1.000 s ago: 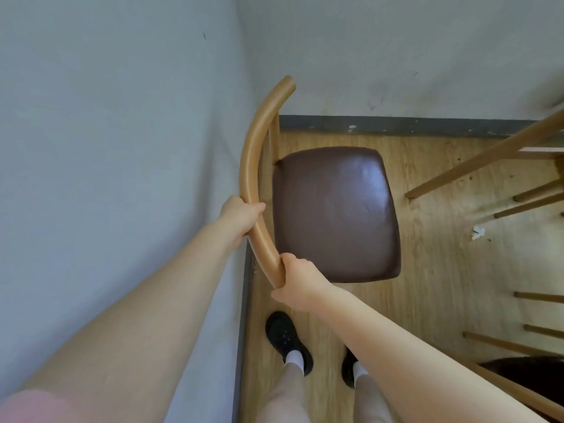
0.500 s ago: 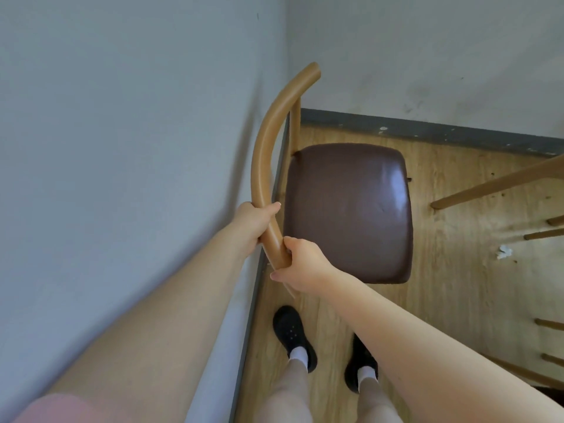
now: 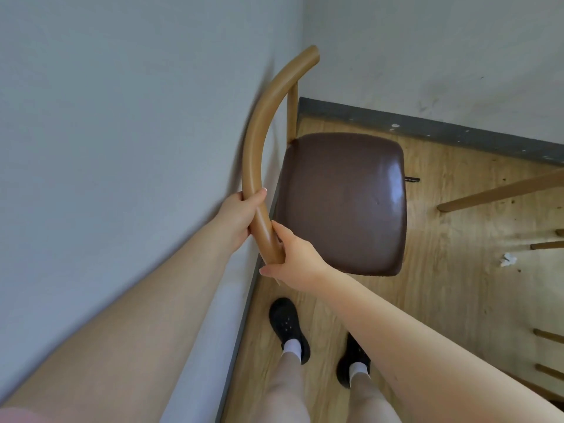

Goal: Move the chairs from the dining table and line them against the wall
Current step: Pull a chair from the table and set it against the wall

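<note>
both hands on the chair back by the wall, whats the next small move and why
Probably let go: the curved tan wooden backrest already runs close along the grey wall, its brown padded seat tucked into the corner, with left hand and right hand gripping the rail.

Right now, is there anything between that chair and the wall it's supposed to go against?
Nothing visible. The chair has its curved backrest close along the left wall, with both hands, left hand and right hand, gripping the rail. The crumpled scrap lies on the floor off to the right, out of the way.
</note>
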